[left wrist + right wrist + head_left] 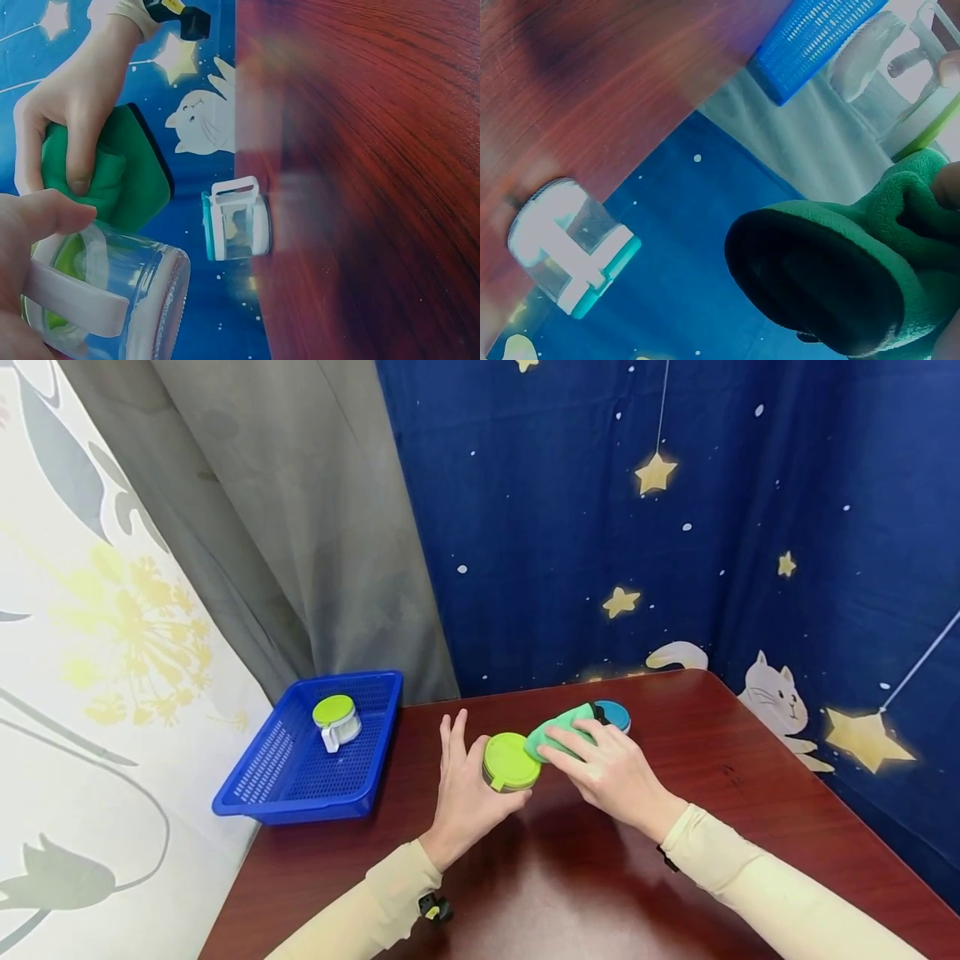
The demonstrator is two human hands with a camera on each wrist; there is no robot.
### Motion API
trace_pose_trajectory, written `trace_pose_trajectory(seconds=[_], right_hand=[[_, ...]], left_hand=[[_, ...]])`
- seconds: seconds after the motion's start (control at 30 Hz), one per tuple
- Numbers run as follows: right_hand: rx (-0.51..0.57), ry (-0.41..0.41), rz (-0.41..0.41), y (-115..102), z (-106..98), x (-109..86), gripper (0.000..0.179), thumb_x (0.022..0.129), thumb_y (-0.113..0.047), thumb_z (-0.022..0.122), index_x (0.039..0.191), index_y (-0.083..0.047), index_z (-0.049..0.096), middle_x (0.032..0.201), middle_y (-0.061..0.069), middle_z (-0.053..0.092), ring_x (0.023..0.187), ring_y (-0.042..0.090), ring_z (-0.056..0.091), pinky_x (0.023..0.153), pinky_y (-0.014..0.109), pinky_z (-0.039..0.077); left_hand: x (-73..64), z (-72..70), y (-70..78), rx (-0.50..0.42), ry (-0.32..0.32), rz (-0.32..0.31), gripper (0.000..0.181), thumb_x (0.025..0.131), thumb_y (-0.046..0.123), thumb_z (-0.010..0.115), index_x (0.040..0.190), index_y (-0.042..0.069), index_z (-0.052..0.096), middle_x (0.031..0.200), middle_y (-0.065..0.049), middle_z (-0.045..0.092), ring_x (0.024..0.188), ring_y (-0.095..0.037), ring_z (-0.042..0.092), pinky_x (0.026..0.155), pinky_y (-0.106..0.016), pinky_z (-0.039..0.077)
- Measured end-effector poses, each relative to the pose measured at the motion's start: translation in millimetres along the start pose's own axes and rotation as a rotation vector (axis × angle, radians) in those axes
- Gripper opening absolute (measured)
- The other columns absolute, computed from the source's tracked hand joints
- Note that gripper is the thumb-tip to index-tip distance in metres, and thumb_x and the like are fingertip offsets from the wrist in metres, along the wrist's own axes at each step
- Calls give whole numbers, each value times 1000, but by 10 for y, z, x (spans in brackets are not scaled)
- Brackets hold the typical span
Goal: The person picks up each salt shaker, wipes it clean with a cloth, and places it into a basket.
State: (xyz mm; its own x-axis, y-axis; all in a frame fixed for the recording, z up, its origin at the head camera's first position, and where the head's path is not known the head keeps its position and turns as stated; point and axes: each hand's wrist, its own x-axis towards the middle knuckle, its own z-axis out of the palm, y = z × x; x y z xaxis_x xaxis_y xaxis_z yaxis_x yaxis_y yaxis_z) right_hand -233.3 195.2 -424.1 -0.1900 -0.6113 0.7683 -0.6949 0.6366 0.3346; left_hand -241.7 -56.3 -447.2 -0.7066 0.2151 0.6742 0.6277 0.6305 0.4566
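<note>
My left hand (467, 793) grips a clear jar with a lime-green lid (512, 758) and a white handle, holding it above the table. In the left wrist view the glass jar (150, 289) lies on its side relative to the picture, with the thumb against it. My right hand (615, 770) holds a fuzzy green cloth (558, 733), pressed up to the lid's right edge. From the right wrist view, a black oval face (810, 277) shows on the cloth. Some right fingers are hidden by it.
A blue plastic basket (311, 811) stands at the table's back left, with another green-lidded jar (337, 717) inside. Behind the right hand a blue-lidded jar (617, 715) with a white handle stands on the red-brown table (757, 777). Curtains hang along the back edge.
</note>
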Motion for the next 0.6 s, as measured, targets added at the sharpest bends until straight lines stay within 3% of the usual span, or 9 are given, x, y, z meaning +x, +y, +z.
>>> trace_pose_trajectory(seconds=[0.3,0.6], right_hand=[[28,26,-114,-262,-64,156,32,103,-16,49,128,-16,71,132,8,65,107,37,63,74,49,57],[17,29,-126,-305,-97,171,33,105,-14,46,125,-16,72,131,8,65,107,38,64,76,49,57]], left_hand=[[24,33,22,32,-40,-5,71,62,47,90,116,10,63,166,-9,13,152,-35,0,107,-71,28],[18,41,40,29,-31,18,72,62,46,91,117,8,63,166,-8,14,152,-37,-1,108,-70,27]])
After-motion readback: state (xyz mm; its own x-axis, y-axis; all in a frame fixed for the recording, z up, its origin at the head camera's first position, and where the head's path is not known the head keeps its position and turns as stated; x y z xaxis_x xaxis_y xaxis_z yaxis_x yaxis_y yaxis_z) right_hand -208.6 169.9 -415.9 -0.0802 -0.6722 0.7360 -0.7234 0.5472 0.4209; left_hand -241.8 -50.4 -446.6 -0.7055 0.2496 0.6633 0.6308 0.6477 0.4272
